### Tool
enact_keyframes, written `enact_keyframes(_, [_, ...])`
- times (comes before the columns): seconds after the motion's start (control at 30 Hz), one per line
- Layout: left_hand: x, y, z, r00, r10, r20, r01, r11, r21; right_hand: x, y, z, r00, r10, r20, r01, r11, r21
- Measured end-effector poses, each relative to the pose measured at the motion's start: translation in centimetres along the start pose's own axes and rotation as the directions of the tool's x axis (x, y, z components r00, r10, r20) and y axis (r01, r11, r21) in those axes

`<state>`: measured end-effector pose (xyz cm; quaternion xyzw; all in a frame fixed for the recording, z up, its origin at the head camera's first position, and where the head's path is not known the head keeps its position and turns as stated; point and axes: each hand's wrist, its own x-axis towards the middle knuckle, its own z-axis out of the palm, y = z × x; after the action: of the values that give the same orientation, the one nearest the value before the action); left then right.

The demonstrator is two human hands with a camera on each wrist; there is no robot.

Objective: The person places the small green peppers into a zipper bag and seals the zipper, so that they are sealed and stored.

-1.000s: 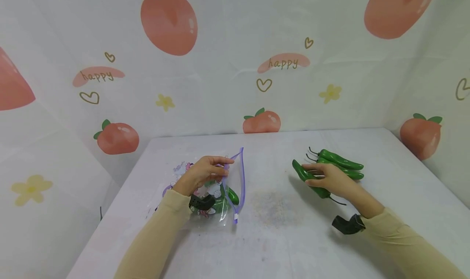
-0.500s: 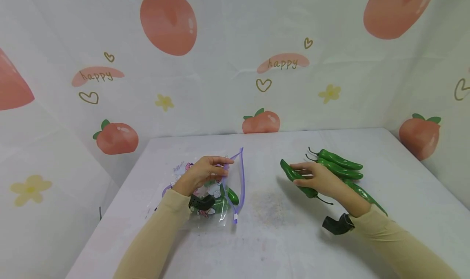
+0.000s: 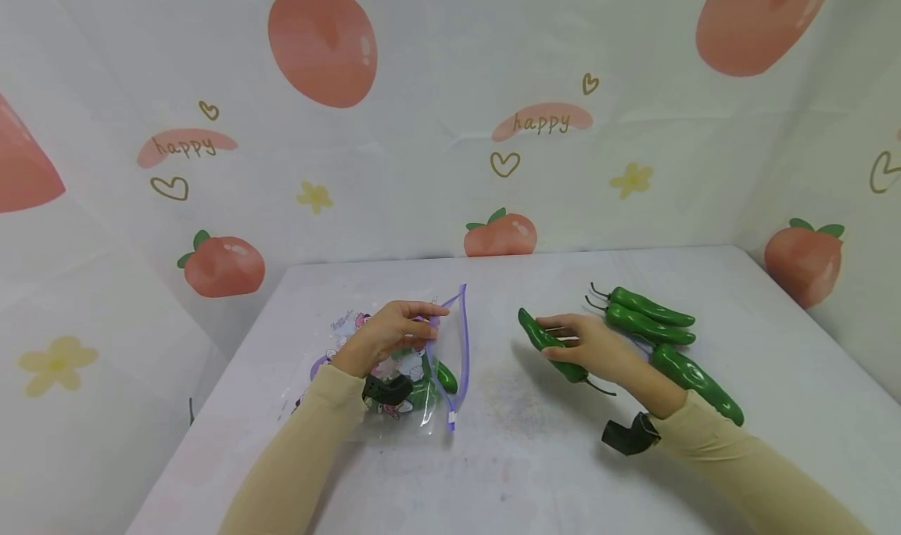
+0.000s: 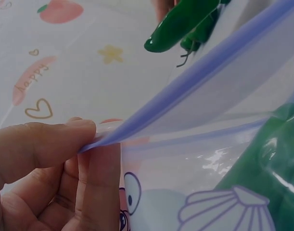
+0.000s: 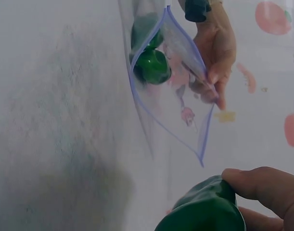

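Observation:
My left hand [image 3: 390, 333] pinches the purple-edged rim of a clear zip bag [image 3: 461, 339] between thumb and fingers, and the mouth of the bag gapes toward the right. Inside the bag lie green peppers [image 5: 154, 66], partly hidden by printed cartoon figures and by the hand. Above the table, right of the bag, my right hand [image 3: 591, 349] holds a long green chili pepper [image 3: 549, 346] between thumb and fingers, its tip up and left, its stem trailing to the right. The left wrist view shows that pepper's tip [image 4: 161, 41] beyond the purple rim.
Three more green chili peppers [image 3: 651, 324] lie on the white table [image 3: 535, 472] at the right, the nearest one [image 3: 697, 382] beside the right forearm. A white slider [image 3: 452, 418] sits at the near end of the bag's zip. A printed cloth [image 3: 422, 167] hangs behind.
My right hand has carried the chili pepper leftward, closer to the bag. The nearest loose pepper has come into view from behind the right arm. My left hand and the bag have stayed in place.

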<state>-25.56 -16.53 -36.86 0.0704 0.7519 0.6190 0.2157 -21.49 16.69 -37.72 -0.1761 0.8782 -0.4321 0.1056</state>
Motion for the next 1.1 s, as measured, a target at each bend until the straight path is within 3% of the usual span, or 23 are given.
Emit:
enact_keyframes(0.33, [-0.1,0.0,0.0,1.000,0.002,0.004,-0.002,1.000,-0.003,0.7,-0.5,1.6,0.999,-0.049,0.011,0.049,0.999,0.015])
enact_keyframes(0.87, [0.1,-0.2,-0.1,1.000,0.002,0.009,-0.002,1.000,0.000,1.5,-2.1,4.0,0.997,-0.032,0.063,0.032,0.999,0.012])
enact_keyframes(1.1, [0.1,-0.2,0.0,1.000,-0.001,0.005,0.001,1.000,0.003,1.8,-2.3,5.1,0.992,-0.096,0.079,0.097,0.995,-0.005])
